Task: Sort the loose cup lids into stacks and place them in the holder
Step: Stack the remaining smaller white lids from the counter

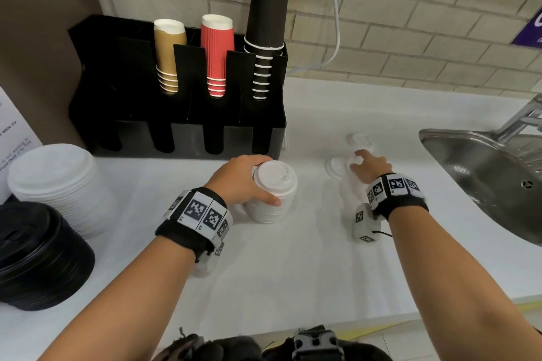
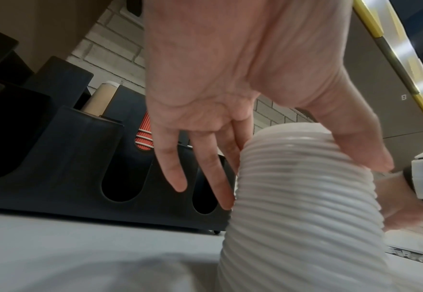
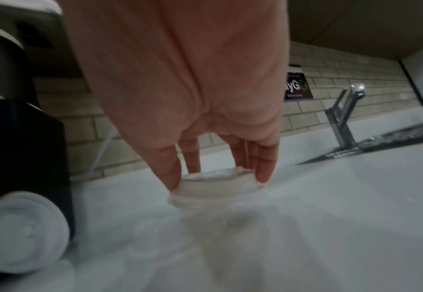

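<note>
Only wrist-side: fingertips (image 3: 170,177) around lid (image 3: 215,187)

open counter (image 1: 293,258) ahead, holder (image 1: 176,132) blocking left, sink (image 1: 484,173) right

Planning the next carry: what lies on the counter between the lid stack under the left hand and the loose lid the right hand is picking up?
One more loose lid lies there in the head view; otherwise the stretch between the lid stack and the pinched lid is bare counter.

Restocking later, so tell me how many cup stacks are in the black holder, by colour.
Tan cup stack: 1
Red cup stack: 1
Black cup stack: 1
Total: 3
</note>
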Tool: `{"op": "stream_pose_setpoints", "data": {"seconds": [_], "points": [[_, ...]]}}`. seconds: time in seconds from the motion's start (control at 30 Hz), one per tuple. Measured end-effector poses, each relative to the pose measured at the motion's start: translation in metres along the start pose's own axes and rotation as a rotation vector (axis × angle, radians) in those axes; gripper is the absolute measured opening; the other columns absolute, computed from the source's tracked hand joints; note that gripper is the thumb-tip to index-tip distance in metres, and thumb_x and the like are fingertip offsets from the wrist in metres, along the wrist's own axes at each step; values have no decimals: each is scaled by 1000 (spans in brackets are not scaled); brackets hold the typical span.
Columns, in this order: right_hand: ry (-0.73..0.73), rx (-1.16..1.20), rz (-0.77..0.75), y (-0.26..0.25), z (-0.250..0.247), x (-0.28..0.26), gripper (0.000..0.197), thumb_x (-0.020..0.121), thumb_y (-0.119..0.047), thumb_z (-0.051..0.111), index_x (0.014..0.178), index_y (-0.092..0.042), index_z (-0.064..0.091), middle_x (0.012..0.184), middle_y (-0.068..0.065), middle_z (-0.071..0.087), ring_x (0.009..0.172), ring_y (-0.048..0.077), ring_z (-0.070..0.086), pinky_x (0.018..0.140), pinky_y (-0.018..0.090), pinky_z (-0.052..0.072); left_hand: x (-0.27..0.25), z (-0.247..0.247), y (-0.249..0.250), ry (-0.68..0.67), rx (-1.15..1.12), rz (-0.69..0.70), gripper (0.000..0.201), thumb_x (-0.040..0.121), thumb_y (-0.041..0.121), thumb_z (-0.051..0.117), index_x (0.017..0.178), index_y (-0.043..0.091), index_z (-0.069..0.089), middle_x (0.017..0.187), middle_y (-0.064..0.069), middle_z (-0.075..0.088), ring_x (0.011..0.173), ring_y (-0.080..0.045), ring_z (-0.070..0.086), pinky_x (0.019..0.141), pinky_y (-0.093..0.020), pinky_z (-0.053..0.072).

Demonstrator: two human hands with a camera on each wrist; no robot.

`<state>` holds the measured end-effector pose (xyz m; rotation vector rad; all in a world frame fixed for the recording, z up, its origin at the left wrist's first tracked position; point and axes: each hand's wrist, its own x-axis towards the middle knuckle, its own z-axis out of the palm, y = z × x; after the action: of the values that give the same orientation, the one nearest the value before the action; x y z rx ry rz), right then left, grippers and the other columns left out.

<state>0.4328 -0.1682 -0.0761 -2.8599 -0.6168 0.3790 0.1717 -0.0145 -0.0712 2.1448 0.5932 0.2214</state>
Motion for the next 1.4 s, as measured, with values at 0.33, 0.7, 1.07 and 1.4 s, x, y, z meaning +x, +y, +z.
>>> {"op": "stream_pose_setpoints", "data": {"seconds": [0.33, 0.7, 1.07, 1.4], "points": [[-175, 646, -740, -59, 0, -95, 37, 84, -20, 73, 119, -25, 62, 109, -12, 62, 98, 6, 59, 78, 11, 48, 0, 3, 0, 22, 15, 41, 65, 54, 32, 93, 111, 34, 61, 106, 12, 50, 97, -11, 54, 91, -35, 46], [-80, 409, -840, -74, 7, -106, 52, 74, -28, 81, 123, -27, 62, 118, -3, 60, 106, 11, 57, 88, 20, 45, -6, 2, 3, 54, 22, -4, 140, 55, 32, 93, 154, 31, -5, 110, 9, 56, 95, -15, 60, 90, -41, 52], [-58, 207, -890, -89, 3, -115, 58, 75, -31, 80, 128, -21, 60, 119, 2, 59, 109, 16, 53, 91, 23, 40, -5, 4, 0, 77, 25, -23, 146, 55, 31, 94, 152, 30, -14, 112, 8, 56, 93, -14, 60, 88, -39, 53], [-81, 207, -854, -90, 6, -115, 57, 74, -30, 80, 126, -22, 57, 121, 3, 58, 112, 19, 52, 95, 30, 44, -7, 5, 0, 68, -50, 58, 60, 57, 30, 90, 109, 27, 61, 102, 10, 60, 95, -8, 59, 82, -31, 51]]}}
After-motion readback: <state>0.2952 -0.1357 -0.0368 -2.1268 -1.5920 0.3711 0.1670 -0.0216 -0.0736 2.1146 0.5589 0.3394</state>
